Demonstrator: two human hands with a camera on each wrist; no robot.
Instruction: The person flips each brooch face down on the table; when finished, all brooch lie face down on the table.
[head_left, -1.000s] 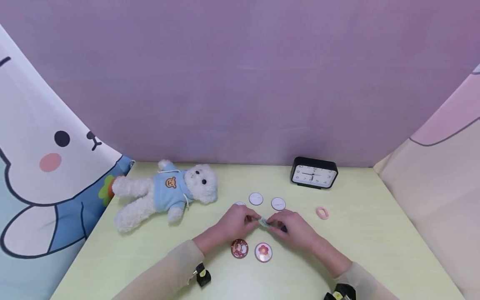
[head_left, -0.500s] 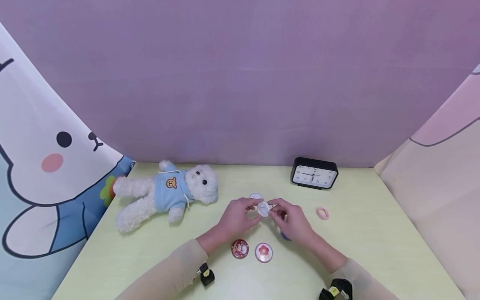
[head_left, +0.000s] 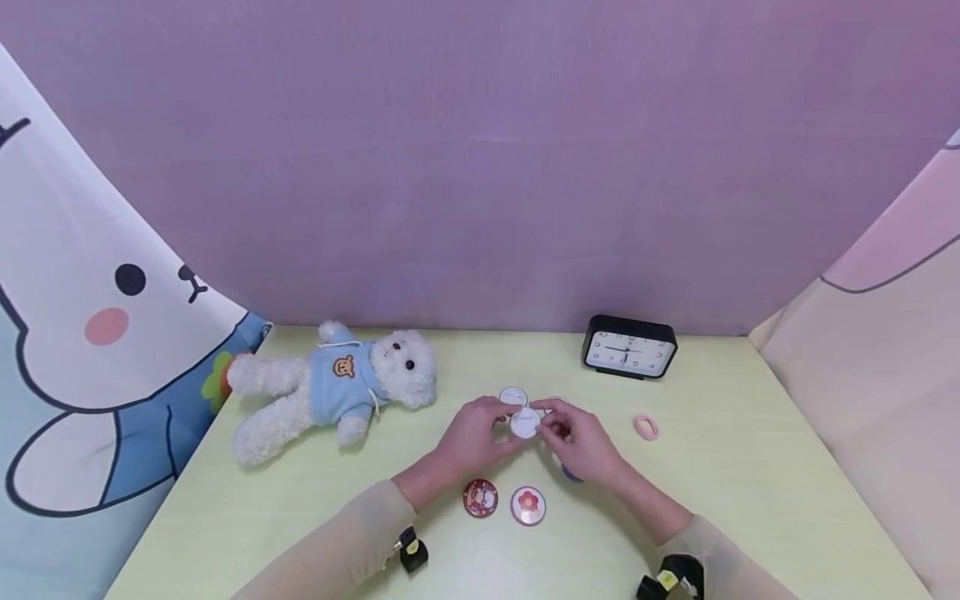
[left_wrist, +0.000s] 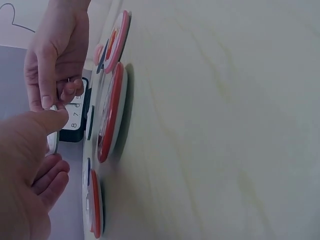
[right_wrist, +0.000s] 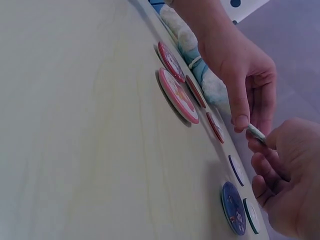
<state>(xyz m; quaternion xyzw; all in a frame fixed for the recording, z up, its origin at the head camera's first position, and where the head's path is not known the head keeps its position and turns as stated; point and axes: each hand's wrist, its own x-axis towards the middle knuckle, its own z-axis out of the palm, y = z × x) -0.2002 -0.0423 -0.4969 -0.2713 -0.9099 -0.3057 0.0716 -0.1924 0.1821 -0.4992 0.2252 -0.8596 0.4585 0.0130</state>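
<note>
Both hands hold one small round badge [head_left: 524, 423] between them, its white face turned toward the head camera. My left hand [head_left: 472, 437] pinches its left edge with thumb and fingers; my right hand [head_left: 587, 443] pinches the right edge. In the right wrist view the held badge [right_wrist: 256, 133] is seen nearly edge-on, pale green and thin. Nearer the body lie a red badge [head_left: 480, 498] with a cartoon print and a white badge [head_left: 528, 506] with a red flower. A dark blue badge [right_wrist: 233, 207] lies under my right hand. Just behind the held one is a white disc [head_left: 513, 396].
A white plush toy [head_left: 341, 383] in a blue hoodie lies at the left. A black clock [head_left: 630, 348] stands at the back right, with a pink hair tie [head_left: 645, 427] in front of it. Another red-rimmed badge [right_wrist: 215, 127] lies beyond the flower one.
Both hands have risen slightly, away from the body. The held badge, greenish and tilted a second ago, has turned so its white face shows to the head camera.
</note>
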